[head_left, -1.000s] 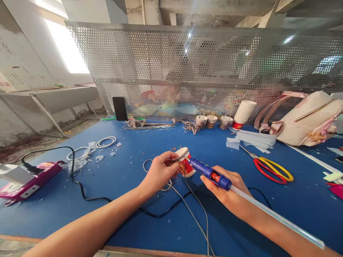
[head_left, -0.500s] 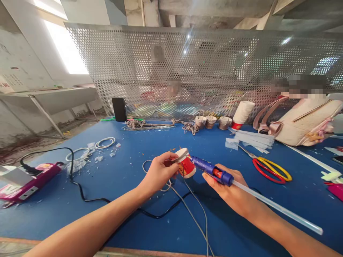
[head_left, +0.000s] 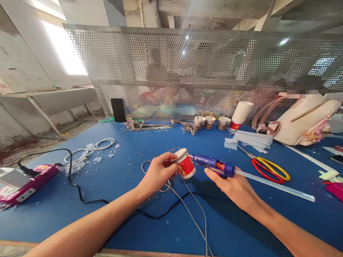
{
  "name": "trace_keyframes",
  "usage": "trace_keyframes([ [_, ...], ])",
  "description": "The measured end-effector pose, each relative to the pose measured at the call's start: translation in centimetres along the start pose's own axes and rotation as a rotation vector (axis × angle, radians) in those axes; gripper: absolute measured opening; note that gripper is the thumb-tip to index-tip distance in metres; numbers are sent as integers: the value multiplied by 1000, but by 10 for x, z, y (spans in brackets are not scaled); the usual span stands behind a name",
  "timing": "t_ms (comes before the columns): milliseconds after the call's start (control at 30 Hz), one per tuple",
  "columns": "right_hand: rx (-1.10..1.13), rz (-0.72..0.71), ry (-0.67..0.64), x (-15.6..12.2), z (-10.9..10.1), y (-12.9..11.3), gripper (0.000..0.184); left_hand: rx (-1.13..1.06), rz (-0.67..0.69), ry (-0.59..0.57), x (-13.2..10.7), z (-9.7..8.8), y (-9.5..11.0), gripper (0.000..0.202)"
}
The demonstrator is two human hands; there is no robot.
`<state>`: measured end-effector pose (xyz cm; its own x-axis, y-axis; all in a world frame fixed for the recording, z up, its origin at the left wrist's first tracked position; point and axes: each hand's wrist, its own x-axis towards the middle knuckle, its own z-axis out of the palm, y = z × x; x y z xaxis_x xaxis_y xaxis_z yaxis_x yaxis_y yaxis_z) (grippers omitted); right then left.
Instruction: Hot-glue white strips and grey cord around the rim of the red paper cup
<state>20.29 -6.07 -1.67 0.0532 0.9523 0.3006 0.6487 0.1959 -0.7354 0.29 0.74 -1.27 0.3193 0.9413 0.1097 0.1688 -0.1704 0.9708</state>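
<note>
Head view, glue gun, swung more sideways

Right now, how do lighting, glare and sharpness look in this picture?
Head view: the window burns out to white, and bright spots dot the perforated screen; same view: shadow darkens the blue table near the right hand, the glue gun looks fairly sharp, detail behind the screen is hazy.

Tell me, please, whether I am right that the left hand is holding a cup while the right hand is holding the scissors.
Not quite: the right hand is holding a glue gun; the scissors lie on the table, as the head view shows. The left hand is indeed holding a cup.
</note>
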Motion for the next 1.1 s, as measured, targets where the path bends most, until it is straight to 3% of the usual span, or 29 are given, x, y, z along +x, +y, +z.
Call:
trace_keyframes([
  [233,-73,-153,0,-7,3,-3,28,25,-2,-3,0,-1,-2,11],
  [633,-177,-273,20,-13,17,-1,16,26,-14,0,0,1,-2,13],
  [933,-50,-127,21,-5,2,1,28,-12,-4,-10,0,-2,-1,13],
  [1100,99,69,-47,2,-2,3,37,-64,-23,-16,0,-2,1,13],
])
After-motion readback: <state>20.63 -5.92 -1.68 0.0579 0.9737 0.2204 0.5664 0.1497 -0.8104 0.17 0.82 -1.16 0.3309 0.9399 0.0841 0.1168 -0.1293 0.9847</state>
